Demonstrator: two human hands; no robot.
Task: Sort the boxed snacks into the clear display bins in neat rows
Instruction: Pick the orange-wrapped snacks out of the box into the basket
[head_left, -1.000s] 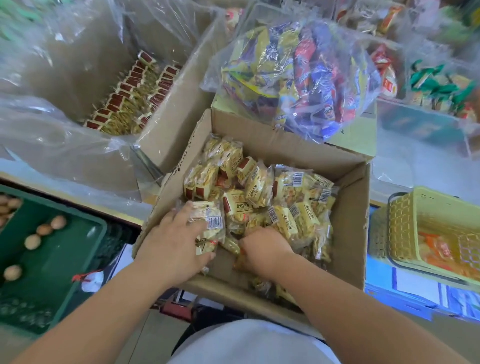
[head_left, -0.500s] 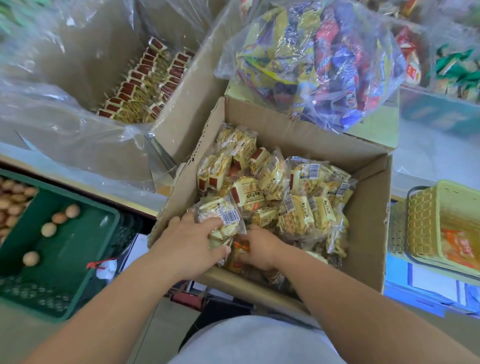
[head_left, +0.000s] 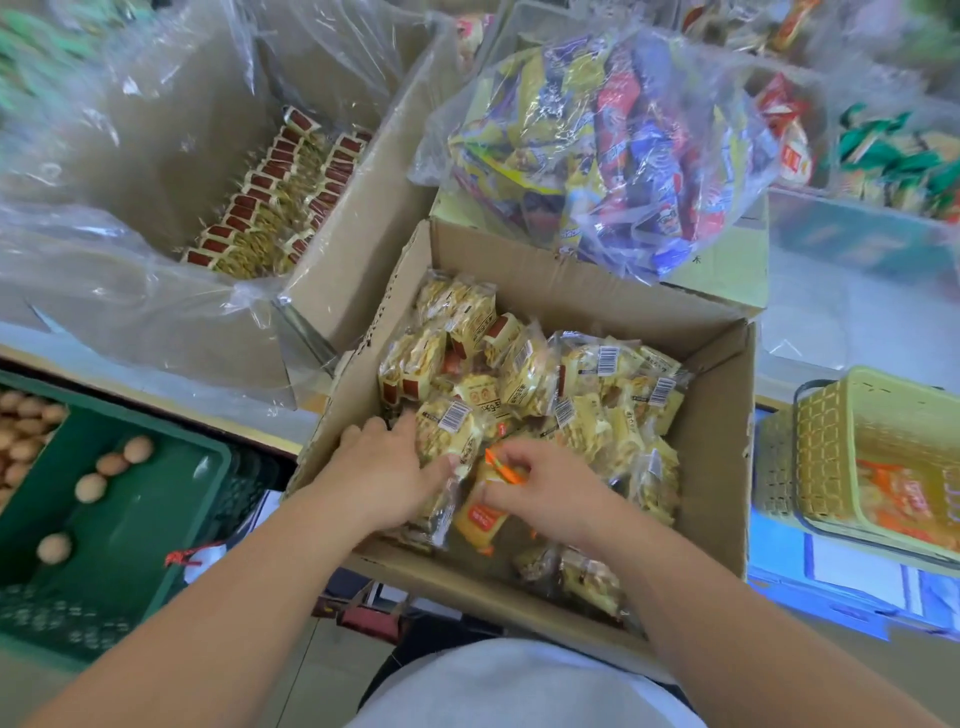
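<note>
The left hand (head_left: 384, 467) has its fingers curled round a yellow packet (head_left: 449, 434) with a barcode label, and I think it lifts this packet aside to open the way for the other hand. Just beside it, the right hand (head_left: 545, 491) pinches an orange packet (head_left: 480, 517) between thumb and fingertips. This packet looks different from all its neighbours, so it is probably being picked out as the odd one.

Both hands are inside one open cardboard box (head_left: 719, 467) on the bench. The box holds a loose heap of yellow snack packets (head_left: 576, 384), too many and too overlapped to count.

To the left stands a second box lined with plastic, where red-topped packets (head_left: 275, 197) are lined up in two rows. Behind lies one plastic bag of mixed snacks (head_left: 623, 145). The clear bins (head_left: 852, 239) are far at the right, blurred, and well apart from the hands.

One yellow basket (head_left: 831, 441) stands at the right. The green crate (head_left: 130, 561) at the left shows four separate eggs (head_left: 91, 487).
</note>
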